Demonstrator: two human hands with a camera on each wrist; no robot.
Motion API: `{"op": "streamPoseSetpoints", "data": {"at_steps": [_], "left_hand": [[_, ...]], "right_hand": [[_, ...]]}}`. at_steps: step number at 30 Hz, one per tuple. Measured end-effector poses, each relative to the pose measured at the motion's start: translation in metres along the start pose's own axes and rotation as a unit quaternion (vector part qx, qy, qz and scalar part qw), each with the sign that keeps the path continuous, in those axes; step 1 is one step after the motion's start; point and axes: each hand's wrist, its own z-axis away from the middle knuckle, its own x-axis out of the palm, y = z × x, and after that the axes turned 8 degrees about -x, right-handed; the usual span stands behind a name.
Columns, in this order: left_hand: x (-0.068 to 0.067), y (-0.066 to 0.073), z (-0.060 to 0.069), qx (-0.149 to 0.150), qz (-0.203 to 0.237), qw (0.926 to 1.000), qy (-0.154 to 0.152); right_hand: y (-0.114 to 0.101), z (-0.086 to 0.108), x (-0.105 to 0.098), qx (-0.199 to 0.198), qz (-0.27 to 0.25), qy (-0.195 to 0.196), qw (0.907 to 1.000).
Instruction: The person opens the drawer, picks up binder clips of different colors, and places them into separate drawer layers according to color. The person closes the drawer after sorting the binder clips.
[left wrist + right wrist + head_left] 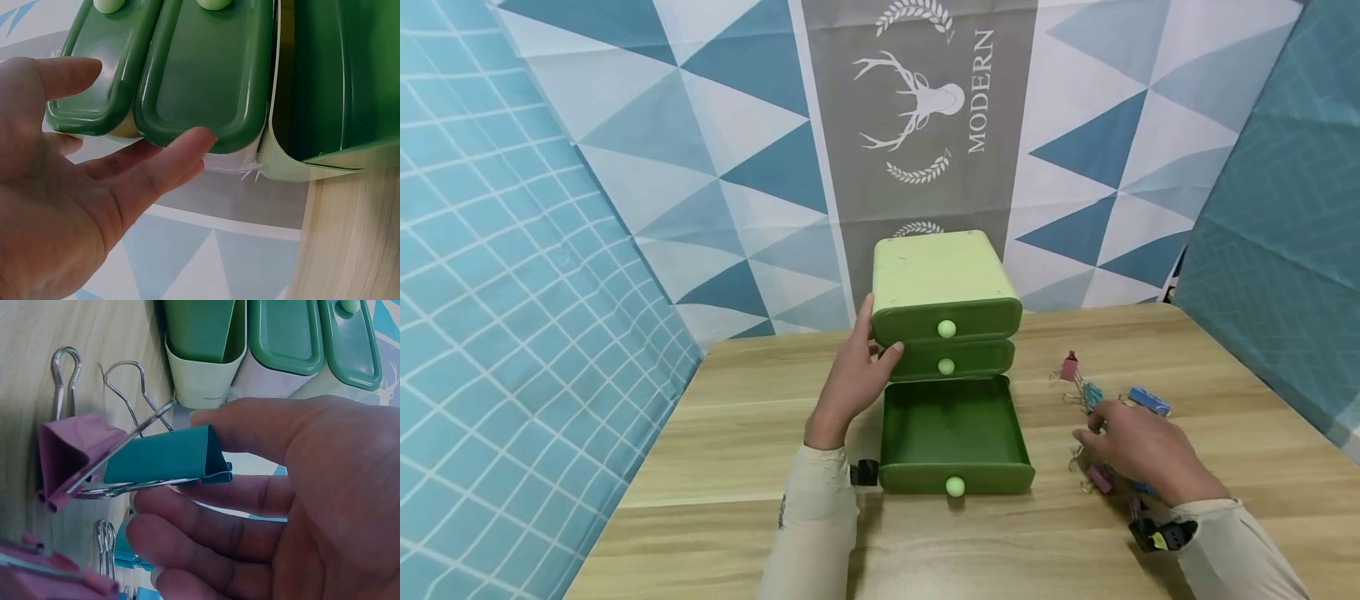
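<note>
A small cabinet with a pale green shell has dark green drawers with round knobs; the bottom drawer is pulled out, with nothing visible inside. My left hand rests against the cabinet's left side, fingers fairly straight and the thumb in front of the drawer fronts. Over the scattered clips on the right is my right hand. Its thumb and index finger pinch a teal binder clip, which the hand mostly hides in the head view. Beside that clip is a pink binder clip, crossed by its wire handles.
Several other binder clips lie right of the cabinet, among them a red one, a teal one and a blue one. A wooden table bears everything. Patterned cloth hangs behind the cabinet.
</note>
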Motion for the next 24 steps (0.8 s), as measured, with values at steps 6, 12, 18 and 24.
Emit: {"op": "streamPoseSetpoints", "data": {"at_steps": [6, 12, 18, 24], "left_hand": [[0.0006, -0.0007, -0.0016, -0.002, -0.002, 1.0, 0.003], [0.0021, -0.0041, -0.0017, -0.001, 0.012, 0.9999, 0.0], [0.0015, -0.0045, -0.002, -0.005, 0.019, 0.9998, -0.004], [-0.0005, -0.0032, -0.0032, 0.0, 0.019, 0.9998, -0.01]], "right_hand": [[0.0021, -0.0013, -0.0011, -0.013, 0.003, 0.002, 0.9999], [0.0026, 0.0002, 0.0031, -0.015, 0.016, 0.019, 0.9996], [-0.0004, 0.0016, 0.006, -0.008, 0.012, 0.033, 0.9993], [-0.0033, 0.0013, 0.0031, -0.002, 0.005, 0.046, 0.9989]]}}
